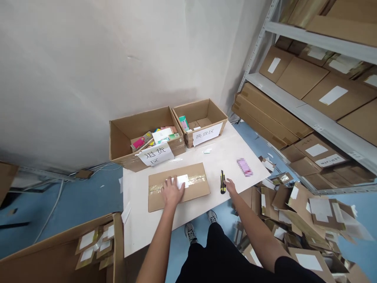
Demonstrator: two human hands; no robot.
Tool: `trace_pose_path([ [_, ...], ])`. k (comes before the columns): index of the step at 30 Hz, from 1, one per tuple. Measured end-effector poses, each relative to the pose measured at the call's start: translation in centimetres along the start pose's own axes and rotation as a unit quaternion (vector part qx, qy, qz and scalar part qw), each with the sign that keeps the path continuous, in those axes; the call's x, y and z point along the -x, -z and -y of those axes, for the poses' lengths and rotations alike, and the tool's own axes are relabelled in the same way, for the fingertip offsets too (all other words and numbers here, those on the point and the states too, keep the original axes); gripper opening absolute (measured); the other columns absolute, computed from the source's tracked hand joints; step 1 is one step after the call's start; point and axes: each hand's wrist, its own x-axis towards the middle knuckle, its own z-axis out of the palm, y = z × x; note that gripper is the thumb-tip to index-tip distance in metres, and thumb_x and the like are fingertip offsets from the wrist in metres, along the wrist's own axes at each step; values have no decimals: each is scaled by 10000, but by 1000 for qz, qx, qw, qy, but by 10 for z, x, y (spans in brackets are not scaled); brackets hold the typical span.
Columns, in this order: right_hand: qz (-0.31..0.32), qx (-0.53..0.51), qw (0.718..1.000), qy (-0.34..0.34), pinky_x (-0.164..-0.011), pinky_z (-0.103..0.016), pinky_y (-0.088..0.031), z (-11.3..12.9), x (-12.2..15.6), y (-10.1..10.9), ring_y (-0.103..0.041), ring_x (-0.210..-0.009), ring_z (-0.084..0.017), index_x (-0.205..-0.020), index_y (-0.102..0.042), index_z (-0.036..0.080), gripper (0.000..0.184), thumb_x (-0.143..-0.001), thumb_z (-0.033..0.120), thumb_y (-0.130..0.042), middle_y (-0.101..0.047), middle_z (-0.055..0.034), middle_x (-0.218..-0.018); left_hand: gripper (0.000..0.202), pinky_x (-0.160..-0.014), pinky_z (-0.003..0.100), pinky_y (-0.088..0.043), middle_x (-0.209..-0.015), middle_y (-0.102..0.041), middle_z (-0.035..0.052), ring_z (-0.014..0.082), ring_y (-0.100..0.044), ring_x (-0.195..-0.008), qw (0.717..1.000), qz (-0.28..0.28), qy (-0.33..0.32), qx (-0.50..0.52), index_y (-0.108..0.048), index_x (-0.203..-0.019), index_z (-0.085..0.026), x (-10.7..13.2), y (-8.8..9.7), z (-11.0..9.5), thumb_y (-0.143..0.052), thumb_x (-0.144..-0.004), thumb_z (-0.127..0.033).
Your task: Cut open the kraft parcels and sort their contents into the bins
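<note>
A sealed flat cardboard box (193, 192) with clear tape along its middle and a white label (182, 181) lies on the table. My left hand (172, 192) rests flat on its top, fingers spread, partly over the label. Right of the box lies a yellow and black utility knife (222, 184). At the knife's right side is my right hand (230, 186), its fingers stretched out and their tips at the handle's edge. The knife's whole outline shows, with no fingers wrapped round it. Farther right, a pink pixelated item (244, 167) is on the table.
Two open, labelled cartons stand along the table's back: the left carton (119, 157) holds several small packages, the right carton (222, 114) a few. Shelves (294, 103) of boxes rise at right. Discarded cardboard (303, 208) covers the floor there. A large open box (118, 243) stands lower left.
</note>
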Motion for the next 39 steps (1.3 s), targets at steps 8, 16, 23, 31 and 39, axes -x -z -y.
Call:
trace_pose_path([
  [8,88,6,991,97,-1003,-332,-533,43,-2,-13,-664,-1253,-268,-1551,-437,214,746,-906,530,-638,-611,-154,-1465,1216,-1263,530,-193,-1751,-203,116,393,-132,-1611,980,150,-112,-67,-227,-1675,-282,-70,31,53,-733,-686,-779],
  [16,168,17,962,214,-1127,-371,-459,63,49,-86,-557,-1388,-286,-1584,-379,241,787,-932,632,-583,-574,-114,-1511,971,-1229,482,-240,-1648,-413,164,372,-326,-1523,993,75,-21,-84,-287,-1655,-238,-39,17,31,-512,-880,-778],
  [23,100,75,983,133,-1004,-345,-526,179,-22,-92,-643,-1280,-312,-1551,-393,154,917,-846,660,-689,-641,-187,-1416,1056,-960,445,-479,-1296,-636,380,417,-644,-1185,977,74,186,-76,-336,-1555,110,-2,2,-57,-285,-963,-763],
  [31,119,78,978,150,-973,-368,-524,216,-39,-92,-663,-1215,-307,-1550,-384,192,820,-898,630,-622,-649,-172,-1390,866,-832,408,-526,-1070,-784,236,369,-737,-1029,959,137,212,131,-788,-998,-116,-5,23,-65,-191,-974,-743],
  [39,95,163,929,317,-1205,-623,-258,171,34,-105,-137,-1578,-444,-1636,-285,238,1047,-758,484,-800,-113,-192,-1737,471,-679,298,-479,-724,-742,88,257,-724,-793,946,58,222,230,-672,-652,-183,9,32,-9,-527,-948,-519],
])
